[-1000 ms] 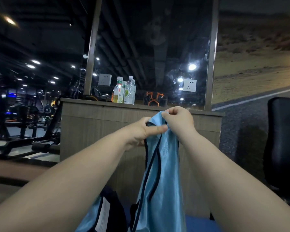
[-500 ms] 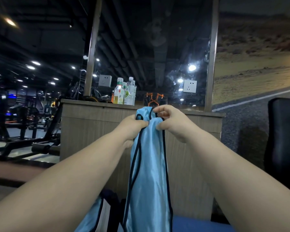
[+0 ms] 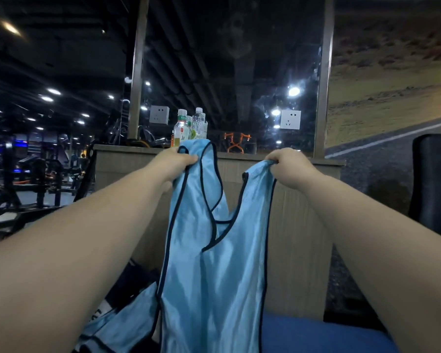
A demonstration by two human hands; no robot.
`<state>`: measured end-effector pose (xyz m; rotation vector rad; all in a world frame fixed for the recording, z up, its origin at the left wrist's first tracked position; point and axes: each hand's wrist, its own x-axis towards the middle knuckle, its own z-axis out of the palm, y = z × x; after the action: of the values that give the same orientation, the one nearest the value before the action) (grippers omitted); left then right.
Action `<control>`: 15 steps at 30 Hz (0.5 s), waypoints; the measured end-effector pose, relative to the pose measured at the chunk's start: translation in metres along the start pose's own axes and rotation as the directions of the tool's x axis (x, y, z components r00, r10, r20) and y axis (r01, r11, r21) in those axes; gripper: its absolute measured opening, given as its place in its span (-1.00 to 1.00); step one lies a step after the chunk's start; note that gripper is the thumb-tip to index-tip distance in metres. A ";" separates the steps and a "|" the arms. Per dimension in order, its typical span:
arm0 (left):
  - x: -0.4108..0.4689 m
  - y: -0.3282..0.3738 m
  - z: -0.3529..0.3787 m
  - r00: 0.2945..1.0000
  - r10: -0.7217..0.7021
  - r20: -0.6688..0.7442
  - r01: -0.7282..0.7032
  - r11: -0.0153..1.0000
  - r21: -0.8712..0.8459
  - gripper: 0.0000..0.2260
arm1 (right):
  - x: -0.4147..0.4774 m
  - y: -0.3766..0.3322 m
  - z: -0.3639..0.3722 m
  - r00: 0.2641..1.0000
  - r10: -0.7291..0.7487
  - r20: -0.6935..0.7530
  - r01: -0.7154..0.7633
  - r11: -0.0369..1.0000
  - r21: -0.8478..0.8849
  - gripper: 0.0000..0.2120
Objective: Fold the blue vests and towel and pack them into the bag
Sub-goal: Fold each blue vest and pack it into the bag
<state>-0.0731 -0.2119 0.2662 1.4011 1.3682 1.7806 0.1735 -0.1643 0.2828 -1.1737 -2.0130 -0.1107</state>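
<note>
A light blue vest (image 3: 214, 276) with dark trim hangs in front of me, spread open at the neckline. My left hand (image 3: 173, 161) grips its left shoulder strap. My right hand (image 3: 288, 166) grips the right shoulder strap, about a shoulder's width away. The vest's lower part drops out of the frame. Below my left arm lies another blue vest (image 3: 122, 324) against a dark bag (image 3: 130, 284), mostly hidden by the arm. A blue surface (image 3: 316, 335) shows at the bottom right; I cannot tell what it is.
A wooden counter (image 3: 290, 225) stands straight ahead, with several drink bottles (image 3: 189, 128) on its top and a mirror behind. A black chair (image 3: 433, 184) is at the right. Gym machines (image 3: 36, 179) fill the left.
My hands have moved apart from holding the straps together, spreading the vest open so its neckline shows.
</note>
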 end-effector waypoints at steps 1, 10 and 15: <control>0.002 0.000 -0.004 1.000 0.004 -0.013 -0.005 1.000 -0.004 -0.82 | -0.001 0.006 -0.003 1.000 0.019 -0.012 -0.019 1.000 0.015 -0.66; 0.013 -0.003 -0.045 0.982 -0.003 -0.187 -0.007 0.999 -0.052 -0.82 | -0.003 0.063 -0.034 0.976 0.173 -0.135 -0.173 0.985 0.014 -0.85; 0.017 -0.005 -0.055 0.974 0.044 -0.224 -0.049 0.999 -0.018 -0.84 | -0.003 0.089 -0.048 0.913 0.298 -0.278 -0.300 0.953 0.035 -0.76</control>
<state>-0.1310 -0.2180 0.2709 1.2597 1.4305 2.0299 0.2702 -0.1366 0.2876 -1.3755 -1.5693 -0.1239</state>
